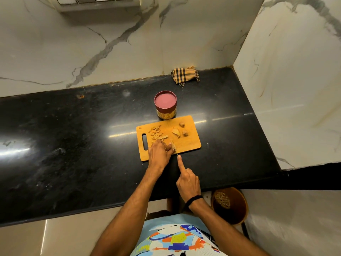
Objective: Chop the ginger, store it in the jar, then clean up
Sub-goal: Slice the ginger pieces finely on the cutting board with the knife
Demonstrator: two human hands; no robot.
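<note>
Lying near the front edge of the wooden cutting board (186,143), the ginger piece (170,148) is almost wholly hidden under the left hand (159,152), whose grip is curled down onto it. The knife (175,147) is seen edge-on as a thin line just beside those fingertips. Its handle is covered by the right hand (188,180), whose grip is closed round it with the index finger laid straight along the spine. Chopped ginger (156,134) is heaped at the board's left end, near the handle slot, and uncut lumps (181,124) are set toward the far right. The jar (165,105), lid on, is stood on the black bench (73,145) at the board's far edge; whether they touch cannot be told. A checked cloth (184,75) is bunched at the back wall. A round brown container (238,209) is partly cut off by the bench edge, and its contents are hard to make out.
</note>
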